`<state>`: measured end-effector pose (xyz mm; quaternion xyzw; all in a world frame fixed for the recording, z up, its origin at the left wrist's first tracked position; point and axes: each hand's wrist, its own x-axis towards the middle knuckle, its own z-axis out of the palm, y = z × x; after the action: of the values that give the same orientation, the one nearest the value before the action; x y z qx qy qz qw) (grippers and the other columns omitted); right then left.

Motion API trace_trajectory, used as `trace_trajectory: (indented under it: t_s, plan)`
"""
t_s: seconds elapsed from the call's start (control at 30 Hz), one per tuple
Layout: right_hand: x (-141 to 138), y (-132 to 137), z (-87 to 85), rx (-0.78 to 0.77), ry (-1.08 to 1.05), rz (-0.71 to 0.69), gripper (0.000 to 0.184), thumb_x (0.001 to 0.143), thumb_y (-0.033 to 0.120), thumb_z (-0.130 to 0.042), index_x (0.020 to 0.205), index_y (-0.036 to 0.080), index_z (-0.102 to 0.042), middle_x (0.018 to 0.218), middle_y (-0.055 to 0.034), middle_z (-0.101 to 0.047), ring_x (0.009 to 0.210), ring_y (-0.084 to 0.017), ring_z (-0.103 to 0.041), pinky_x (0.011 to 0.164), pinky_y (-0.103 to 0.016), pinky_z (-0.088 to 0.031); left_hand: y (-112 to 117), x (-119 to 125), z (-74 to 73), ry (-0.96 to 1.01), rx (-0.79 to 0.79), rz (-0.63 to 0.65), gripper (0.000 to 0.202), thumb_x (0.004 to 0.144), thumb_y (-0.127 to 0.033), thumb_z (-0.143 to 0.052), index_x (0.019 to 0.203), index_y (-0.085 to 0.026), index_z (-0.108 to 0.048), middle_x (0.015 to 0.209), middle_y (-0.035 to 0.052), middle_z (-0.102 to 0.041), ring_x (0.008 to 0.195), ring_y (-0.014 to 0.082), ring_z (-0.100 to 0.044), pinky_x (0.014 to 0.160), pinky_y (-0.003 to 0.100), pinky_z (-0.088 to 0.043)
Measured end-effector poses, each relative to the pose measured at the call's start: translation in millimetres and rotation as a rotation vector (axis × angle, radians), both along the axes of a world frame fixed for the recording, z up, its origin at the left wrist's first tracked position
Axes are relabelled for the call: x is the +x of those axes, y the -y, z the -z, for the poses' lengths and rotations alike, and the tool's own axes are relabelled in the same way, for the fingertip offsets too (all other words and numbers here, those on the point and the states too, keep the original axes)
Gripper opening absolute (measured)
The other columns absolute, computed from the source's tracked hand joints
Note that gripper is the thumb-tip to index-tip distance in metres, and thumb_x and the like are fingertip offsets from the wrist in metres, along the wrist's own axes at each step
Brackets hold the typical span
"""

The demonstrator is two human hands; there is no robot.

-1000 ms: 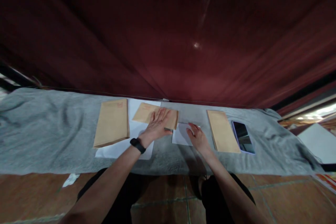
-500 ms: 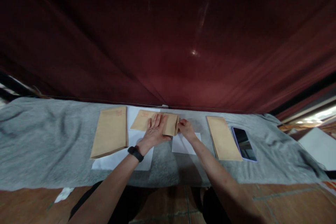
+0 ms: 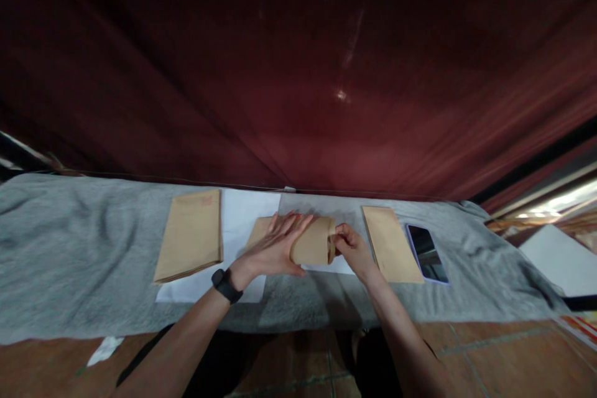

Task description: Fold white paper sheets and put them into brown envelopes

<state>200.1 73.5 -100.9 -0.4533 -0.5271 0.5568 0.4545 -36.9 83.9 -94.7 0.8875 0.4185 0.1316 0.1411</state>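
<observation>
A brown envelope [image 3: 314, 242] is held between both hands above the grey cloth [image 3: 84, 261]. My left hand [image 3: 275, 247], with a black watch on its wrist, grips the envelope's left part, fingers stretched over its top and thumb underneath. My right hand [image 3: 352, 247] pinches the envelope's right end, where the opening bulges. A small white paper [image 3: 342, 266] lies on the cloth just under the hands, mostly hidden by them.
A stack of brown envelopes [image 3: 189, 235] lies at the left, partly on a large white sheet [image 3: 245, 214]. Another brown stack [image 3: 390, 242] lies at the right, beside a dark phone [image 3: 426, 245]. A dark red curtain [image 3: 298, 74] hangs behind. Tiled floor [image 3: 489, 360] runs below.
The envelope has come off the white sheet toward me and to the right, lifted between both hands. My right hand left the small white paper and took the envelope's right end.
</observation>
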Motion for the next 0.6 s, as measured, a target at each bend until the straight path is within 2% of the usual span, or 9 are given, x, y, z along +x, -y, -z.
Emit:
trace_trajectory:
  t_s: [0.13,0.3,0.43,0.53,0.6]
  plan:
    - [8.0,2.9,-4.2,0.017,0.012,-0.086,0.028,0.079,0.046,-0.065,0.082,0.024,-0.049,0.061,0.0076,-0.059,0.053,-0.011,-0.057,0.053,-0.023,-0.048,-5.4,2.9,5.2,0.026,-0.075,0.001,0.142,0.057,-0.06,-0.087,0.161,-0.025,0.003,0.167,0.0207,-0.011,0.154,0.0395,-0.009,0.121,0.062,-0.01]
    - [18.2,4.4,-7.6,0.03,0.021,-0.12,0.024,0.079,0.042,-0.065,0.078,0.024,-0.05,0.061,0.0074,-0.058,0.054,-0.01,-0.055,0.054,-0.023,-0.048,-8.4,8.0,4.7,0.044,-0.115,0.036,0.143,0.055,-0.059,-0.088,0.161,-0.025,0.003,0.164,0.0198,-0.024,0.152,0.04,-0.018,0.121,0.061,-0.013]
    - [21.3,1.2,1.0,0.001,0.029,-0.078,0.025,0.077,0.044,-0.067,0.078,0.024,-0.051,0.061,0.007,-0.058,0.053,-0.011,-0.056,0.053,-0.024,-0.047,-7.4,9.7,1.8,0.055,-0.016,-0.01,0.135,0.06,-0.055,-0.085,0.161,-0.027,0.001,0.154,0.0165,-0.038,0.147,0.0397,-0.029,0.12,0.064,-0.01]
    - [21.6,-3.4,13.0,-0.052,0.058,-0.023,0.027,0.077,0.046,-0.065,0.078,0.024,-0.049,0.057,0.0074,-0.057,0.048,-0.012,-0.054,0.05,-0.024,-0.046,-6.2,10.2,0.0,0.036,0.102,-0.016,0.125,0.066,-0.048,-0.081,0.161,-0.027,-0.002,0.151,0.0146,-0.041,0.145,0.038,-0.032,0.121,0.064,-0.006]
    - [22.9,-6.2,19.8,-0.023,0.124,0.053,0.025,0.077,0.046,-0.063,0.078,0.024,-0.05,0.057,0.0067,-0.056,0.049,-0.013,-0.054,0.051,-0.026,-0.047,-4.9,11.8,0.6,0.015,0.159,-0.02,0.119,0.069,-0.043,-0.079,0.161,-0.026,-0.005,0.15,0.0146,-0.042,0.144,0.0368,-0.033,0.122,0.063,-0.005]
